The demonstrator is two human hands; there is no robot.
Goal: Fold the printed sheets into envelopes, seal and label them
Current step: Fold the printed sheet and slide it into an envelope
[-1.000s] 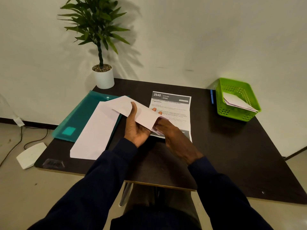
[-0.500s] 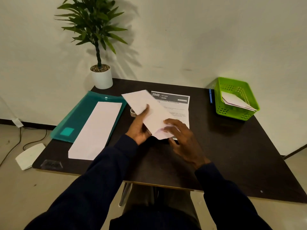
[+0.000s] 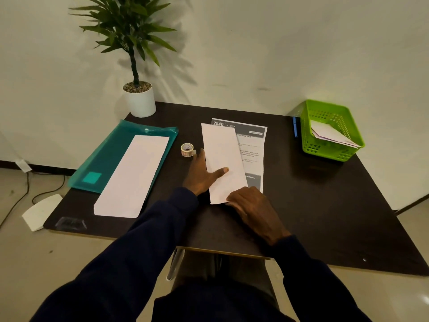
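My left hand [image 3: 201, 176] is lying flat and released, thumb pressing the envelope [image 3: 221, 154] onto the printed sheet [image 3: 254, 149] mid-bench [image 3: 320, 205]. My right hand [image 3: 253, 209] is pressing its near end, grasping nothing.

White envelope [image 3: 222, 159], teal folder [image 3: 111, 159], lime-green lattice basket [image 3: 325, 149], dark brown table [image 3: 325, 205], navy sleeves [image 3: 148, 240]

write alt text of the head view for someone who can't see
A person's left hand and right hand press a long white envelope flat on a printed sheet on a dark table. A small roll sits left of it, a white paper stack lies on a teal folder, and a green basket holds papers at right.
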